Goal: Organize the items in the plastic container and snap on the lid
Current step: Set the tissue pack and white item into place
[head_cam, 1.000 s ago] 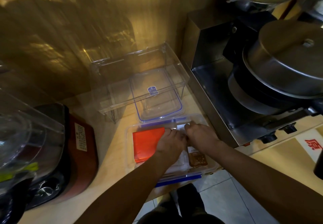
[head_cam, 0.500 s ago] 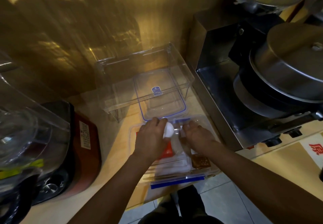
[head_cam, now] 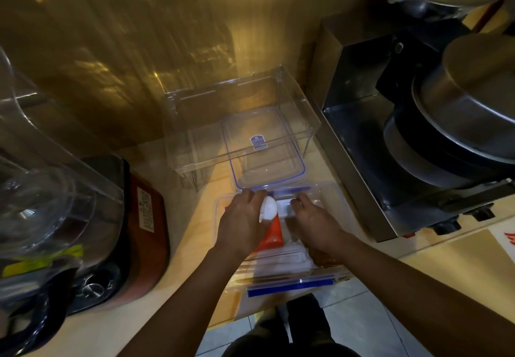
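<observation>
Sorting continues: left hand (head_cam: 242, 221) now grips a white rounded object (head_cam: 268, 208), lifted off the red packet (head_cam: 271, 235); right hand (head_cam: 312, 218) presses packets in the container (head_cam: 331, 189), grip unclear; lid (head_cam: 264, 147) waits.

Two hands (head_cam: 245, 225), one container (head_cam: 331, 197), one lid (head_cam: 267, 153)

The scene is dimly lit, in a warm yellow cast. The brightest patch is seen on the wall (head_cam: 250, 36) behind the worktop (head_cam: 195, 231), where a soft glow falls from above and is smeared into streaks. Broad shadows are cast across the wall's left part, and the lower left corner is lost in near darkness. Glare is caught on the clear plastic box (head_cam: 242, 122) and on the steel pot lid (head_cam: 479, 83). Straight edges are bent outward near the frame borders by the wide lens. Slight blur is seen on the left hand (head_cam: 242, 225) and the white object (head_cam: 269, 209) held in it.
</observation>
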`<state>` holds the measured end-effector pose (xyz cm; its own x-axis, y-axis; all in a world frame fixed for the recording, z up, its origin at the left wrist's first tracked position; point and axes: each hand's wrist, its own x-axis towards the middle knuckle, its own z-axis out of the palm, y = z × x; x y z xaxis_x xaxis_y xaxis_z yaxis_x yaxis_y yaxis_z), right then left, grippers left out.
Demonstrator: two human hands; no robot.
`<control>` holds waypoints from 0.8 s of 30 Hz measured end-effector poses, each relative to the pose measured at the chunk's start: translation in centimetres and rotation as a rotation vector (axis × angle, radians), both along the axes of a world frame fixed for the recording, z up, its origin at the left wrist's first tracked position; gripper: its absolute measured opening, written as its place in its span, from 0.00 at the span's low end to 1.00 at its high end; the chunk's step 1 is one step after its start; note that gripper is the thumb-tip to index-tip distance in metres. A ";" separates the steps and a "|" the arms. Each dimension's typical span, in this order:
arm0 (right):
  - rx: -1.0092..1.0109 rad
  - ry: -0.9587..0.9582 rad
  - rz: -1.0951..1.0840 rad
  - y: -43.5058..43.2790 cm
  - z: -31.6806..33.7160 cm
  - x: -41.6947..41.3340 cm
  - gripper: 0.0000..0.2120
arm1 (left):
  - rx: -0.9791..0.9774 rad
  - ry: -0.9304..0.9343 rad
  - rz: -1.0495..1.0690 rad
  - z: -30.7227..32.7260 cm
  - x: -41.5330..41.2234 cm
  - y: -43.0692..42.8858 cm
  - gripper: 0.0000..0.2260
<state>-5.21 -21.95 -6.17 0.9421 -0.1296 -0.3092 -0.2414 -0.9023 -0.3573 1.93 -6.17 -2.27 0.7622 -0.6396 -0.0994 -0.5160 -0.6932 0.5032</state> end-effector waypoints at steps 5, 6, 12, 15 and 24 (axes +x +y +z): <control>0.191 -0.107 -0.230 -0.9 0.9 -0.5 0.12 | -0.067 0.052 -0.004 -0.2 -0.7 -0.4 0.27; 0.317 -0.136 -0.370 -0.9 1.5 -0.5 0.07 | -0.090 0.053 -0.007 -0.2 -0.8 -0.7 0.26; 1.141 0.056 -0.716 -1.2 4.9 -1.0 0.13 | -0.122 0.033 -0.102 -0.7 -1.8 -2.8 0.21; 1.083 0.049 -0.714 -1.3 4.9 -1.4 0.16 | -0.115 0.035 -0.148 -1.2 -2.3 -3.4 0.22; 0.875 0.047 -0.502 -1.9 4.7 -1.7 0.29 | -0.219 0.308 -0.115 -0.5 -2.8 -3.8 0.21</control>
